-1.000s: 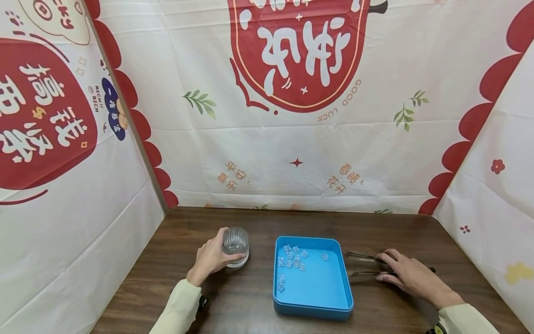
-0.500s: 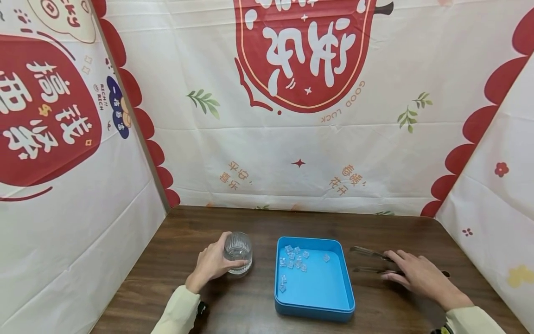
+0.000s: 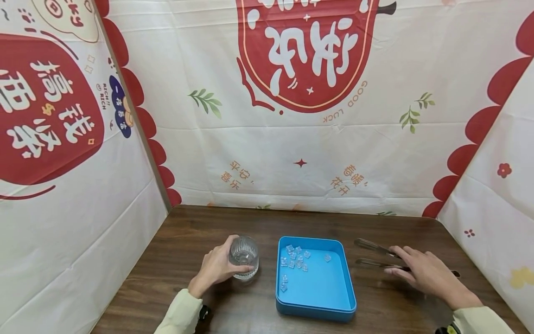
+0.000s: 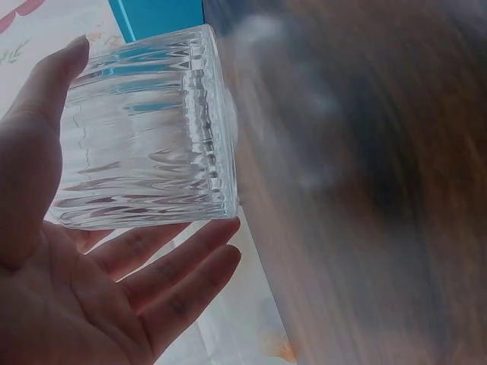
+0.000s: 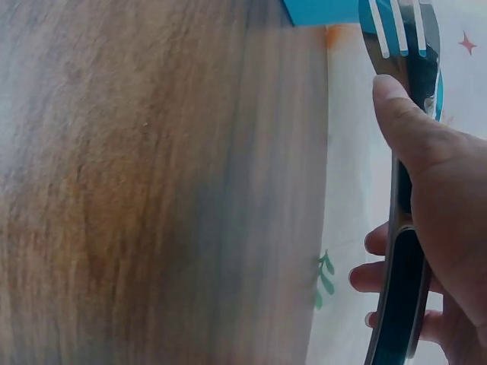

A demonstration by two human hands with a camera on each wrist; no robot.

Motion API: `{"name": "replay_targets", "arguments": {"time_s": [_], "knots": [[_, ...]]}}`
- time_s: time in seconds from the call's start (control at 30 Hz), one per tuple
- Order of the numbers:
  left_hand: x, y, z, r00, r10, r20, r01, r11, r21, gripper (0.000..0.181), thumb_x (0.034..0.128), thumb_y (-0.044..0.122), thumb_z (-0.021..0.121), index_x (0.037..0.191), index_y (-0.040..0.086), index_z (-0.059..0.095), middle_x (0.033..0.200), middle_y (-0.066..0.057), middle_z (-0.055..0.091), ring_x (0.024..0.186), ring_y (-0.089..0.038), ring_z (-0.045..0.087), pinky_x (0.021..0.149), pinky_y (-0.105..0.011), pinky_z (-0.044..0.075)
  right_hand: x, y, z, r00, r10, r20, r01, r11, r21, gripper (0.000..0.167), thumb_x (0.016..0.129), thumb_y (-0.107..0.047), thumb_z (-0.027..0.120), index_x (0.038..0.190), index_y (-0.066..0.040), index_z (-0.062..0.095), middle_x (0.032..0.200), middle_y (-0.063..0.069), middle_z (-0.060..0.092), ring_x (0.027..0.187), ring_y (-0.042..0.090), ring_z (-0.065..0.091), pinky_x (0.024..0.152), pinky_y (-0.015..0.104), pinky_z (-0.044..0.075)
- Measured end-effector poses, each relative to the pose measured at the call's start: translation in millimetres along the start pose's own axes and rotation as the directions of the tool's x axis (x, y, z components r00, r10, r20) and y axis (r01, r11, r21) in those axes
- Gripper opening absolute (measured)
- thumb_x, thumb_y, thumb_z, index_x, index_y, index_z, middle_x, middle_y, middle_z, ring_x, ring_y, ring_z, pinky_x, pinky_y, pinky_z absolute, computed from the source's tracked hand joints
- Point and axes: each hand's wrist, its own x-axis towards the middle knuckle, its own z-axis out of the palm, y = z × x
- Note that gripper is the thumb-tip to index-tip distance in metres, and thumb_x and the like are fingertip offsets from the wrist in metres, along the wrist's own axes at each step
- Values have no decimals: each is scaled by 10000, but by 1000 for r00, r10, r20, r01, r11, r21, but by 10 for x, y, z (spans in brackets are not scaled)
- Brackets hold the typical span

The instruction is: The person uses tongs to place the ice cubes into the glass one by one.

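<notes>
A clear ribbed drinking glass is in my left hand, left of the blue tray. In the left wrist view the thumb lies along one side of the glass and the fingers along the other. Whether its base touches the table is hard to tell. My right hand holds metal tongs right of the tray, their two arms spread and pointing at it. Slotted tips and a dark handle of the tongs show in the right wrist view. Nothing sits between the tips.
Several small clear cubes lie in the tray, mostly toward its left and back. The brown wooden table ends at a white printed cloth behind, with more cloth at both sides.
My left hand has brought the glass to the right, closer to the tray. The tongs have shifted slightly right and away from me, still spread. The cubes have stayed in place.
</notes>
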Motion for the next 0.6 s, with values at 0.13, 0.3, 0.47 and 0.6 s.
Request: {"name": "replay_targets", "arguments": {"time_s": [0.13,0.3,0.47,0.6], "knots": [[-12,34,4,1000,12,9,-12,1000,-13,926,637,633,840,1361,177,487,1120,-115,694,915,-264,670,751,-491,533,23,-43,-48,1000,-1,6,1,1000,-10,547,855,-483,727,1239,-112,607,1000,49,678,838,245,670,709,535,491],[-18,54,15,999,50,12,-50,999,-5,924,629,621,848,1354,171,494,1076,-105,704,899,-258,677,709,-465,527,91,-121,-112,1000,-8,4,9,999,-31,573,858,-516,709,1250,-110,612,975,36,662,818,220,647,718,521,495],[-27,73,35,998,50,39,-50,999,-5,930,621,619,853,1357,183,490,1091,-111,700,918,-272,672,710,-469,520,177,-264,-176,1000,-29,-8,28,998,-51,601,845,-554,704,1243,-110,629,921,0,645,756,159,603,702,478,498],[-34,97,33,997,53,58,-52,999,-15,920,629,617,851,1357,188,487,1099,-105,696,928,-268,669,723,-473,520,230,-373,-207,999,-37,-17,37,998,-41,618,830,-559,716,1246,-109,637,918,6,654,732,159,598,702,477,514]]}}
